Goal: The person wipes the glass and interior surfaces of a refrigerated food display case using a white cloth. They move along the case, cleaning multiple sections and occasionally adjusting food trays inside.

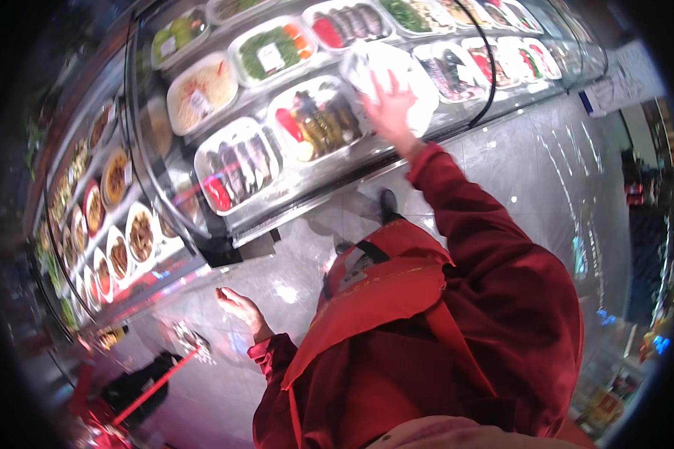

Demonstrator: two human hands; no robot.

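My right hand (390,106) reaches out to the display case, its fingers spread over a crumpled white cloth (365,59) that it presses down. Whether cloth and palm rest on the case's glass or on the white tray behind them is hard to tell in the glare. Just left of this hand is a white tray of dark and yellowish food (317,126) with a red piece. A tray of silvery fish (238,163) with a red pepper lies farther left. My left hand (241,308) hangs low over the grey floor, fingers loosely apart, holding nothing.
More trays fill the case, among them chopped greens (269,53) and pale shreds (199,104). Bowls of food (141,233) stand in the left section. A dark curved edge (486,67) crosses the case. At lower left, a person in red (98,415) holds a red-handled mop (160,381).
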